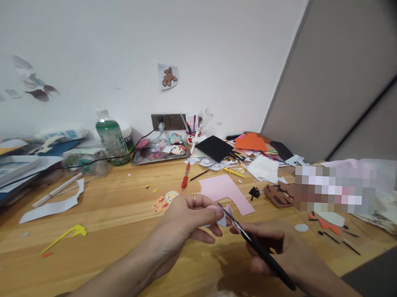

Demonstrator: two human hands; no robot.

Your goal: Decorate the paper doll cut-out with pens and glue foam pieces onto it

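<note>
My left hand (191,217), a ring on one finger, pinches a small pale pink and white paper piece (222,218) between thumb and fingers above the table. In my right hand (279,250) is a pair of black scissors (251,243), seen nearly edge-on. Their thin tips point up and left and meet the paper piece at my left fingertips. Fingers partly hide the paper, so its full shape cannot be made out. Behind my hands lies a pink paper sheet (224,189) with a curved cut-out. A paper cartoon figure (165,201) lies just beyond my left hand.
A red pen (185,176) and a black paper scrap (254,193) lie farther back. A green-labelled bottle (111,137), a metal tray (141,158), a pen cup (190,137) and coloured paper stand along the wall. Yellow scraps (77,231) lie left; cut paper shapes (329,218) lie right.
</note>
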